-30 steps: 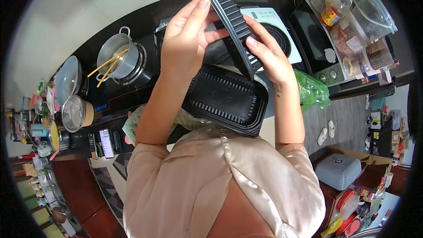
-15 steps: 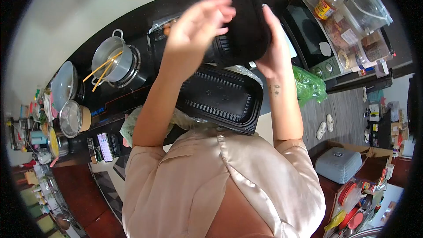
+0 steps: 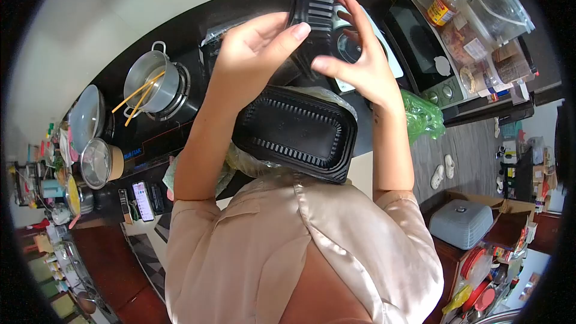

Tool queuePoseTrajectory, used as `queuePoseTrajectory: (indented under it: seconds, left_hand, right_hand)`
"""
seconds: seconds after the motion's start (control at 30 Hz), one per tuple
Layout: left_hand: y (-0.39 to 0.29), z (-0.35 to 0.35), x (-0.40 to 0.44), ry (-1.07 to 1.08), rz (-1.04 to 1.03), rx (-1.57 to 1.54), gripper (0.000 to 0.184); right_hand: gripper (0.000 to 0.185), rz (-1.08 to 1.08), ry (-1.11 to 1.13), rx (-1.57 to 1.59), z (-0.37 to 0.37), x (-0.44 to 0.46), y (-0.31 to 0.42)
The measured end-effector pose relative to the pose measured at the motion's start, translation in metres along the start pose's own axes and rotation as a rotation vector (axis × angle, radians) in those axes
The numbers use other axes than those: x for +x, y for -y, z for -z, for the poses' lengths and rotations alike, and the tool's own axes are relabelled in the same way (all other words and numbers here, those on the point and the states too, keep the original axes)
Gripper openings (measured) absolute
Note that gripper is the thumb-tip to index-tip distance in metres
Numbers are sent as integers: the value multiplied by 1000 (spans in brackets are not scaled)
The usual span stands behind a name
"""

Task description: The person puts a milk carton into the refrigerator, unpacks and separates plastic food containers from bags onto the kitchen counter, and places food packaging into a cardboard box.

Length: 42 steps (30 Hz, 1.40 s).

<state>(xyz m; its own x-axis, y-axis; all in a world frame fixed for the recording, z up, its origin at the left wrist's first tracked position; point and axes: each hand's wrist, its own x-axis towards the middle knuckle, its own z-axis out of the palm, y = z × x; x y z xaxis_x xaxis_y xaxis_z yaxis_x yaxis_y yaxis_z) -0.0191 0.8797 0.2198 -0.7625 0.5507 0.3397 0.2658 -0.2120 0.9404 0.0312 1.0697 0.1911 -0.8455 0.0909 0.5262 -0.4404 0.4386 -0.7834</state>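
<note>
A black plastic food tray with ribbed sides (image 3: 318, 3) is held up on edge above the counter. My left hand (image 3: 258, 42) grips its near left side, the thumb pressed on the ribbed wall. My right hand (image 3: 366, 63) is just right of that tray, fingers and thumb spread, and seems to hold nothing. Below both hands, a second black plastic tray (image 3: 297, 135) lies close to my body, on top of clear plastic wrapping (image 3: 249, 162).
A pot (image 3: 150, 84) with chopsticks (image 3: 141, 96) stands on the stove at left. A white device with a round black part (image 3: 384, 48) sits behind my right hand, beside a microwave (image 3: 414, 42). A green plastic bag (image 3: 423, 120) and a phone (image 3: 143, 200) are also near.
The held tray has turned from its broad face to its ribbed side. My left hand has closed on it, while my right hand has let go and opened. The lower tray shifted slightly left.
</note>
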Motion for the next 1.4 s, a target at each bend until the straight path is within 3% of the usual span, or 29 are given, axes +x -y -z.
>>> queuePoseTrajectory:
  seconds: [0.03, 0.13, 0.3, 0.37, 0.43, 0.53, 0.63, 0.67, 0.7, 0.77, 0.8, 0.83, 0.9, 0.97, 1.03, 1.1, 1.17, 1.2, 1.23, 1.3, 1.4]
  left_hand:
    - [-3, -1, 0, 19, 95, -58, 33]
    - [-1, 0, 3, 88, 114, -118, 36]
    - [-3, 1, 7, 100, 148, -411, 36]
    - [-2, 5, 10, 188, 113, -290, 37]
    - [2, 5, 10, 148, 104, -196, 35]
    - [1, 1, 16, 125, 68, -96, 32]
    - [9, -5, 29, 107, -37, 80, 31]
    - [9, -9, 35, 144, -63, 45, 30]
    - [5, -11, 41, 180, -92, 10, 30]
    - [-5, -6, 56, 233, -60, 24, 34]
    - [-7, -5, 60, 288, -25, 35, 37]
    - [-6, -7, 61, 290, -26, 35, 37]
    - [-2, -16, 61, 178, -61, 123, 22]
    - [-1, -16, 68, 195, -81, 145, 24]
    - [-3, -13, 76, 230, -144, 438, 24]
    - [11, -15, 79, 248, -98, 268, 27]
    - [30, -13, 85, 313, -9, 140, 30]
    - [34, -14, 85, 318, -9, 139, 30]
    - [38, -13, 85, 289, 4, 210, 28]
    - [45, -11, 87, 261, 16, 278, 27]
    - [50, 3, 94, 207, 62, 359, 25]
  right_hand:
    - [110, 81, -13, -52, -1, -2, 1]
    - [110, 172, -25, -148, 0, 2, -2]
    - [106, 220, -58, -59, 1, 6, -18]
    - [103, 201, -65, 5, 1, 5, -19]
    - [95, 279, -132, -314, 1, 3, -19]
    - [90, 424, -190, -482, 2, 5, -11]
    - [87, 428, -195, -376, 5, 14, -5]
    - [70, 445, -229, -346, 7, 18, -6]
    - [97, 473, -139, -512, 17, 19, -1]
    - [95, 286, -260, -132, 4, 23, 6]
    - [83, 274, -333, -11, 1, 22, 0]
    - [83, 275, -334, -12, 6, 23, -1]
    - [73, 422, -258, -581, 19, 22, -2]
    - [67, 347, -251, -578, 17, 20, -1]
    - [65, 267, -266, -451, 14, 21, -3]
    - [62, 162, -245, -423, 16, 20, -4]
    - [49, 272, -259, -497, 18, 21, -18]
    - [34, 231, -331, -546, 11, 17, -11]
    - [41, 335, -447, -663, 12, 19, -28]
    - [19, 296, -526, -715, 9, 17, -28]
    - [15, 288, -688, -634, 23, 18, -65]
